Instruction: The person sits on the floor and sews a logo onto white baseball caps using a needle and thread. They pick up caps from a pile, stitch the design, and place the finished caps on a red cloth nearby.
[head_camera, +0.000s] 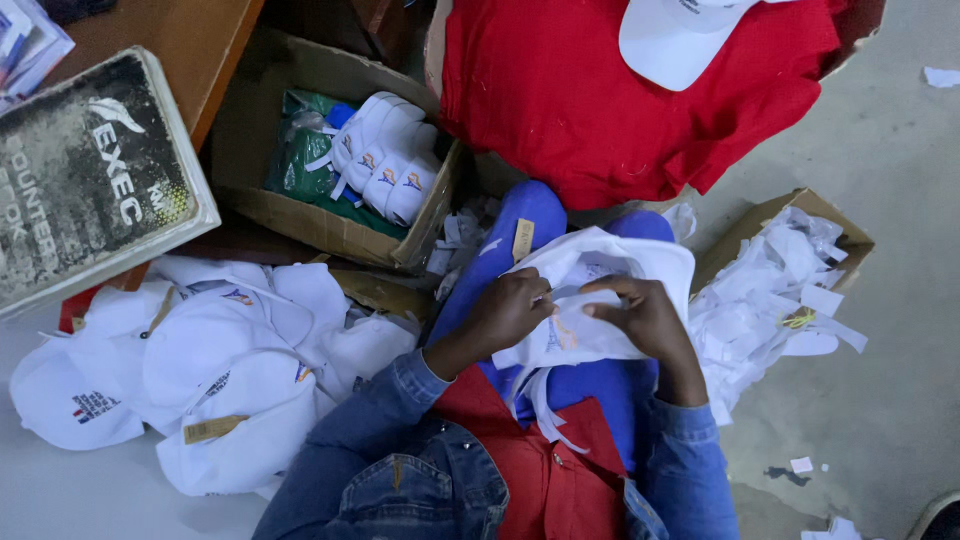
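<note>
The fingertips are hidden inside the white cap (600, 300); left hand (510, 312) and right hand (645, 318) each keep a closed grip pinching its fabric.

Blue denim jacket sleeves (cuffs at wrists), red shirt, blue trousers.

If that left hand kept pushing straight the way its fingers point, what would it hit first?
The left hand points rightward across the white cap it grips, so it would probably meet the right hand first, fingertips nearly touching; depth is unclear.

White cap (600, 290), perhaps blue-printed
</note>
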